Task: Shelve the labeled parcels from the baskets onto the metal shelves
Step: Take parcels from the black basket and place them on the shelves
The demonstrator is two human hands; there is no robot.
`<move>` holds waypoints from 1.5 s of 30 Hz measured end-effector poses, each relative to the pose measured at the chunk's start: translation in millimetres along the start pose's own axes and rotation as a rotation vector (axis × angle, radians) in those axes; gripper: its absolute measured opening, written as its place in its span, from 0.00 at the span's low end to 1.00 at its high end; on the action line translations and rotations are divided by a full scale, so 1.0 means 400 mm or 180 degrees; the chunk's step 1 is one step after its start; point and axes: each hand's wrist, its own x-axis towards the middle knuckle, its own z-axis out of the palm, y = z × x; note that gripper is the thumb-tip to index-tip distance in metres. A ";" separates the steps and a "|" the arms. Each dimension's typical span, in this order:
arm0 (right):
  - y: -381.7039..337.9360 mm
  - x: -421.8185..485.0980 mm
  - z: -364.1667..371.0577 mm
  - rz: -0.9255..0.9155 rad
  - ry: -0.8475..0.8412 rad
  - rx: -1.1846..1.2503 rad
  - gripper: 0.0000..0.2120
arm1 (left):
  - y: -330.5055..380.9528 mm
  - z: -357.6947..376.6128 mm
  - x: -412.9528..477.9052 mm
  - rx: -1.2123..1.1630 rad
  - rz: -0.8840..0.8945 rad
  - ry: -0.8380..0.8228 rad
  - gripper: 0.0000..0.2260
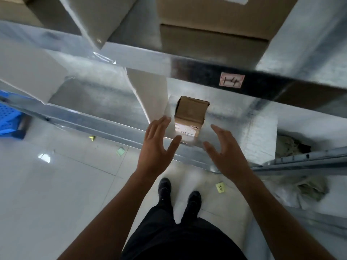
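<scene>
The small cardboard box (190, 117) stands on the metal shelf (116, 126) near its front edge, label toward the person. The left hand (159, 145) and right hand (223, 149) flank it with fingers spread and relaxed, holding nothing, apart from the box. I judge the box is just placed; it should be pushed deeper, label kept visible.

Stretches left forearm (116, 207) and right forearm (266, 199) toward the far side. Holds left hand (157, 147) and right hand (226, 149) level and apart, palms facing each other, fingers straight and loosely spread, thumbs angled inward, grasping nothing.
</scene>
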 end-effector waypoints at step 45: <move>-1.452 -0.310 1.671 -0.3368 -0.2787 -0.1754 0.30 | -1.264 -1.281 -1.088 0.0153 -0.4029 0.2182 0.28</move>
